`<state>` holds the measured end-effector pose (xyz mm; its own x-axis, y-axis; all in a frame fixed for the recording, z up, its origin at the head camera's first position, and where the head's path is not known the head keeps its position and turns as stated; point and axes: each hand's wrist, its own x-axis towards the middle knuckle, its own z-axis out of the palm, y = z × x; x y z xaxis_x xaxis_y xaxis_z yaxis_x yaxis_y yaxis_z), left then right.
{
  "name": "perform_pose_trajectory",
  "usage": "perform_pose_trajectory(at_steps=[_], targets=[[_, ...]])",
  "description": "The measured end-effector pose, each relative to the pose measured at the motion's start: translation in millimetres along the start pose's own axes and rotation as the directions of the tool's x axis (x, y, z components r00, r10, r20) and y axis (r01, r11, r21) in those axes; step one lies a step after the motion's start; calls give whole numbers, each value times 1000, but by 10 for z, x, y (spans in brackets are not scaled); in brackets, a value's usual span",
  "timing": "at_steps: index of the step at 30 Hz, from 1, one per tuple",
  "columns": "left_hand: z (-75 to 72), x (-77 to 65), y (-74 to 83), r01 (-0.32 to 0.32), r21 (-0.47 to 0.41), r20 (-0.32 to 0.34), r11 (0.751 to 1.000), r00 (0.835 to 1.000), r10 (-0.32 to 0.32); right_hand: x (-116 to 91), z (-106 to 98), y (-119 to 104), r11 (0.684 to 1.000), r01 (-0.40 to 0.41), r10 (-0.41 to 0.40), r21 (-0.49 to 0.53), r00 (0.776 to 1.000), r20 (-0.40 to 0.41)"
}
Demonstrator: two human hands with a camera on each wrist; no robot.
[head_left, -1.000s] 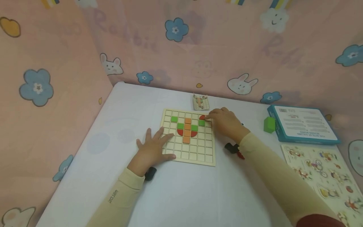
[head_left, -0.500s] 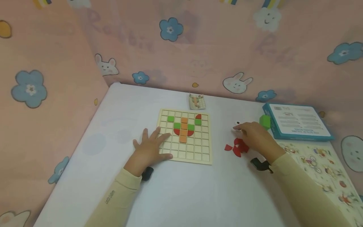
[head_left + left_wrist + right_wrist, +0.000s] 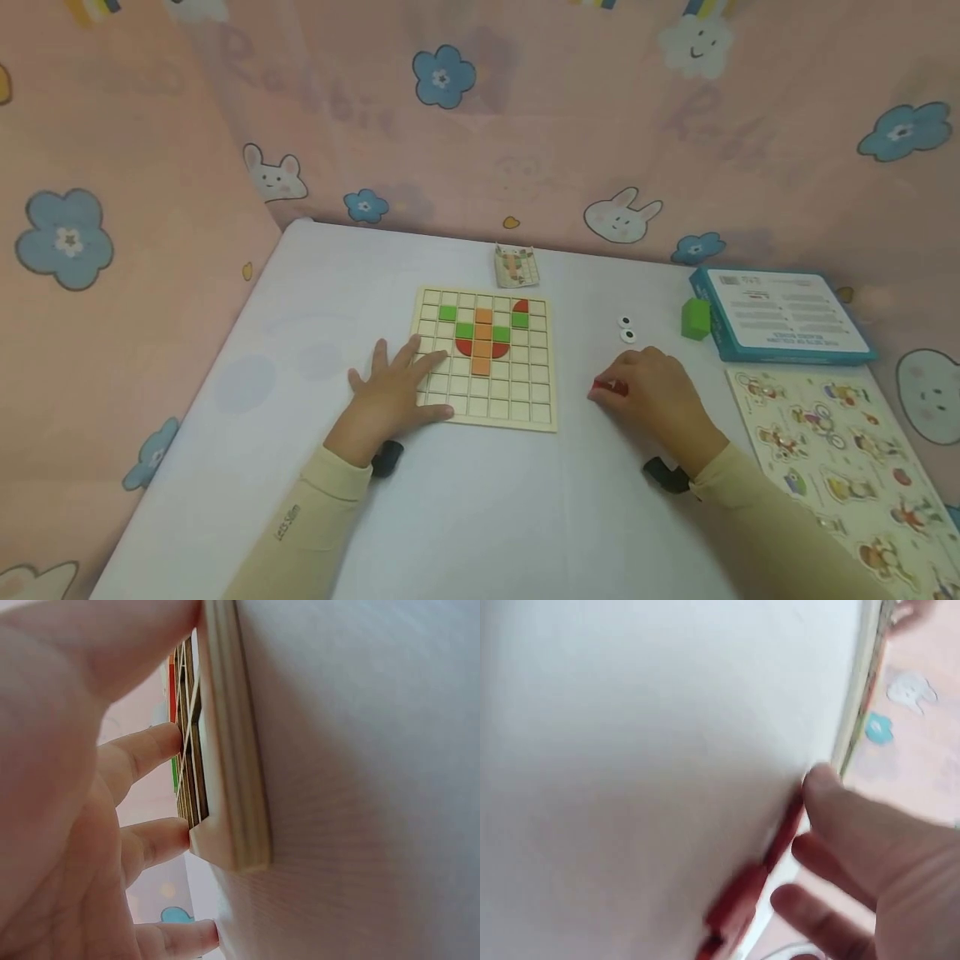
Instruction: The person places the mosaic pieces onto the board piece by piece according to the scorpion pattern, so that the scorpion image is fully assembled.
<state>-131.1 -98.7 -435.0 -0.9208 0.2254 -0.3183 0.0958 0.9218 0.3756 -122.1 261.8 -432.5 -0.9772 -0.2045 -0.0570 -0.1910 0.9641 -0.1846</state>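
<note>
My left hand (image 3: 393, 400) rests with spread fingers on the left edge of a wooden grid board (image 3: 540, 392); the left wrist view shows fingertips on the board's rim (image 3: 240, 787). In the grid sit orange squares (image 3: 482, 332), green squares (image 3: 447, 313) and red quarter-circle pieces (image 3: 521, 306). To the right of the board, my right hand (image 3: 656, 400) pinches a red quarter-circle piece (image 3: 597, 386) at the tabletop between thumb and index finger. More red pieces (image 3: 739, 900) lie under that hand, mostly hidden from the head view.
Two white eye discs (image 3: 627, 336) lie beyond the right hand. A green block (image 3: 696, 319) stands against a teal box (image 3: 795, 317). A picture puzzle board (image 3: 847, 475) lies at the right. Behind the grid board is a small pattern card (image 3: 516, 267).
From the board's upper right corner, my right hand has moved right and toward me to the red pieces, leaving a red quarter-circle in the grid. The left hand has stayed on the board.
</note>
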Motion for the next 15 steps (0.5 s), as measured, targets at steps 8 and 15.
perform_pose_trajectory(at_steps=[8, 15], targets=[[-15, -21, 7, -4, 4, -3, 1000, 1000, 4, -9, 53, -113, 996, -73, 71, -43, 997, -44], [-21, -17, 6, 2, -4, 1, 1000, 1000, -2, 149, 46, -91, 997, -74, 74, 11, 996, -50]])
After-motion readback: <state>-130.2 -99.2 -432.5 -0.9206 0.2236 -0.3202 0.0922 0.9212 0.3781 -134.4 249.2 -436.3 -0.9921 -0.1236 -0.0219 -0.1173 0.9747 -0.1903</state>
